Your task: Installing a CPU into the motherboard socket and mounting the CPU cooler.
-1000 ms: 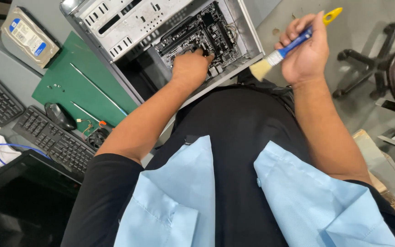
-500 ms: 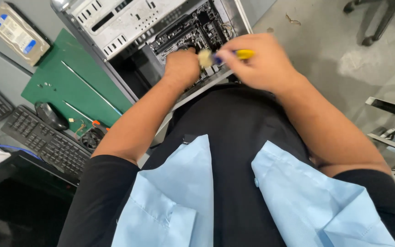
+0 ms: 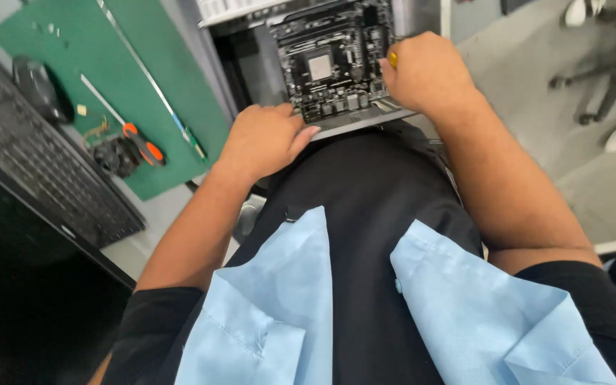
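An open computer case [image 3: 251,64] lies on its side in front of me, with a black motherboard [image 3: 333,60] inside. My left hand [image 3: 265,139] rests on the case's near edge, fingers curled, holding nothing I can see. At the board's right side my right hand [image 3: 429,75] is closed around a brush; only a bit of its yellow handle end [image 3: 393,59] shows, and the bristles are hidden.
A green mat [image 3: 108,78] on the desk to the left carries an orange-handled screwdriver [image 3: 140,142], a small black fan [image 3: 115,157] and small parts. A black keyboard [image 3: 30,164] and mouse [image 3: 37,89] lie further left. Office chair legs [image 3: 600,64] stand at right.
My right hand brought the brush down from the upper right to the motherboard's right edge. My left hand slid back from inside the case to its near edge. The view has tilted closer.
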